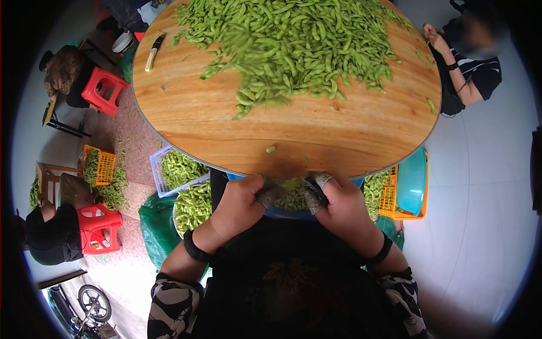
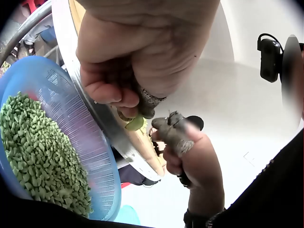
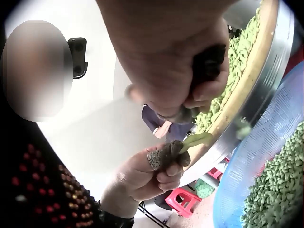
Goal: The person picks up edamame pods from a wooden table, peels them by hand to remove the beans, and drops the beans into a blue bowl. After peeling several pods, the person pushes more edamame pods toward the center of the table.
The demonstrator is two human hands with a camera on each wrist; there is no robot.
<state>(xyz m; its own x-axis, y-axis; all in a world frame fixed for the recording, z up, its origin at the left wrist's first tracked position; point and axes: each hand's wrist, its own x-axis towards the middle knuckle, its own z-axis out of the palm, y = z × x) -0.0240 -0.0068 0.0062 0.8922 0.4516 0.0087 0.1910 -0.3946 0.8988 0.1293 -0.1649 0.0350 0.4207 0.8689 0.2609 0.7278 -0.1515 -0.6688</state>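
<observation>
Between thumb and finger, my left hand pinches a green pod, seen in the left wrist view and the right wrist view. My right hand is close beside it, fingers curled, with no pod visible in them. Dark, speckled covers wrap the thumbs. Below both hands, a blue mesh basket holds shelled green beans. A blurred green bit shows above the basket in the right wrist view.
Pods are heaped across the far side of the round wooden table, with a knife-like object at left. Pod-filled baskets, red stools and seated people surround it; another person is at right.
</observation>
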